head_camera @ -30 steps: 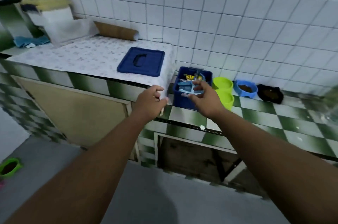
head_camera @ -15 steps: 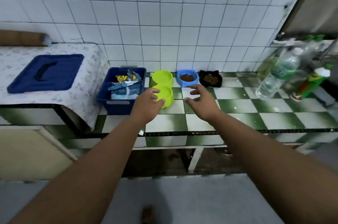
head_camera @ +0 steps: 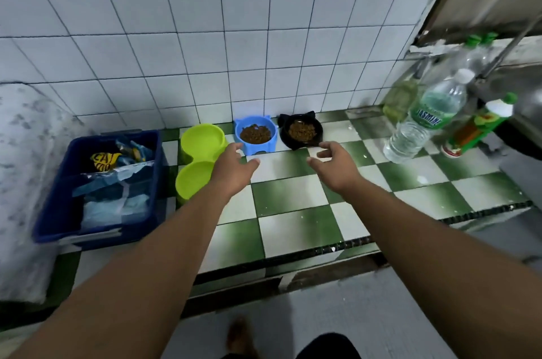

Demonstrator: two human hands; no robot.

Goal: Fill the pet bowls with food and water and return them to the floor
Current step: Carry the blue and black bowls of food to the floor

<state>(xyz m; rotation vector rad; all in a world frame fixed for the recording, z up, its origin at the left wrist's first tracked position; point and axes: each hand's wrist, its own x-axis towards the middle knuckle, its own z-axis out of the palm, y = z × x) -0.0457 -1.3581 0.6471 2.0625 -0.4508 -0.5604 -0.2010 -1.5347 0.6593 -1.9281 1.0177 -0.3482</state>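
While both arms stretch over the green-and-white checkered tile counter (head_camera: 290, 197), left hand (head_camera: 233, 166) empty with fingers spread beside the kibble-filled blue plastic cat-eared bowl (head_camera: 255, 135), right hand (head_camera: 337, 165) loose and empty before the kibble-filled black cat-eared bowl (head_camera: 300, 131), lime-green double bowl (head_camera: 199, 162) at left

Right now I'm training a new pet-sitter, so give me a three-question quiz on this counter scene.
1. True or false: the blue bowl holds kibble.
2. Which bowl sits nearest the water bottle? A) green double bowl B) black bowl C) blue bowl
3. Fill in: both hands, left and right, are open and hold ____.

Key:
1. True; brown kibble shows inside.
2. B; the black bowl stands rightmost in the row, while the green double bowl is farthest.
3. Nothing; they hover over the counter just short of the bowls.
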